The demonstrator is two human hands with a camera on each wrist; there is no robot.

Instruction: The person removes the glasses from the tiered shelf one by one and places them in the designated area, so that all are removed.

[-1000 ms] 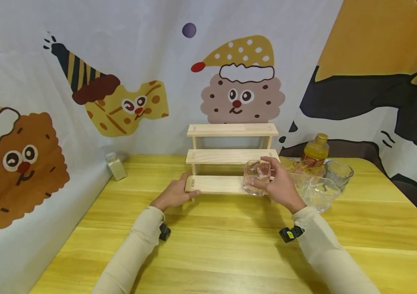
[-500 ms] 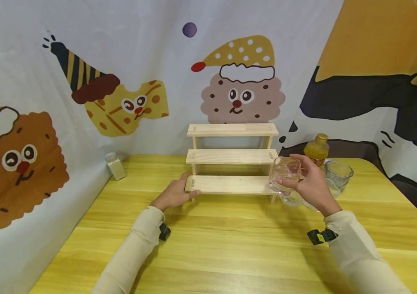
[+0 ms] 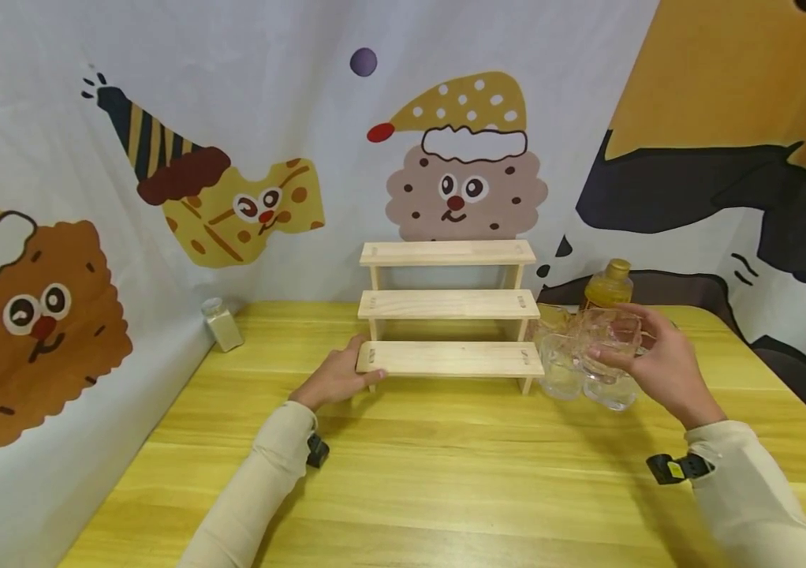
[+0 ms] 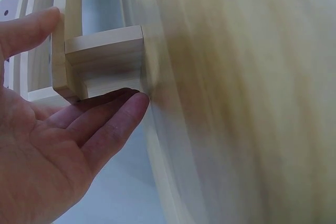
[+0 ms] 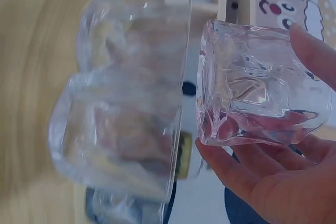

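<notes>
My right hand (image 3: 667,364) holds a clear, faintly pink glass (image 5: 252,85) between thumb and fingers. The glass is raised over two clear glasses (image 3: 610,390) (image 5: 121,135) standing on the table, and in the right wrist view it is apart from them. My left hand (image 3: 337,374) grips the left end of the lowest step of a three-step wooden rack (image 3: 449,359). In the left wrist view the thumb (image 4: 31,31) lies on the board's face, with the other fingers (image 4: 113,135) against its end and underside. No glass stands on any of the three steps.
Behind the glasses is a bottle with a yellow cap (image 3: 609,285). A small jar of pale contents (image 3: 222,323) stands at the table's left edge. The wooden table (image 3: 403,473) ends at a cartoon-printed cloth (image 3: 289,95) behind and left.
My right hand has carried the glass rightward, from in front of the rack's lowest step to above the other glasses. My left hand has stayed on the rack, which has not moved.
</notes>
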